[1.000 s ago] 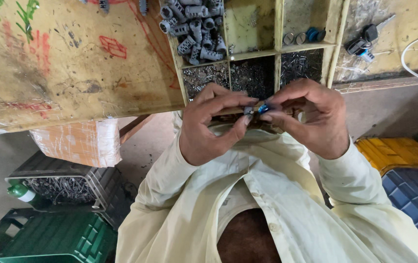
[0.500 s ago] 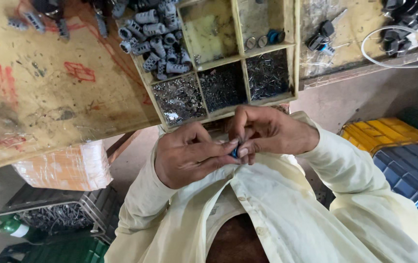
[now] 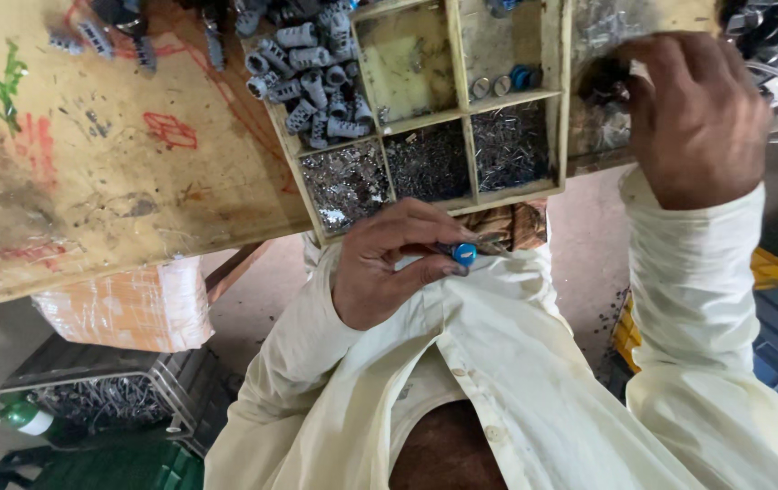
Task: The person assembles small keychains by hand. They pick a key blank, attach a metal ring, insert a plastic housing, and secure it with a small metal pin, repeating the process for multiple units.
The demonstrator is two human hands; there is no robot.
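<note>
- Tabletop (image 3: 89, 172): a paint-marked board fills the far left, and the divided tray (image 3: 559, 100) sits at its right end.
- Tray: the compartments hold grey sleeves (image 3: 312, 77) on the left, small metal pins (image 3: 425, 163) along the near row, and a few round caps far right.
- Your right hand (image 3: 693, 118) is over the tray's right side, fingers curled down into the loose metal bits; I can't tell whether its grip has closed on one.
- Your left hand (image 3: 389, 263) waits just near of the tray, its grip pinching the blue-tipped part (image 3: 464, 252).
- This looks like the fetch step: next, bring a picked piece squarely to that blue tip.
</note>
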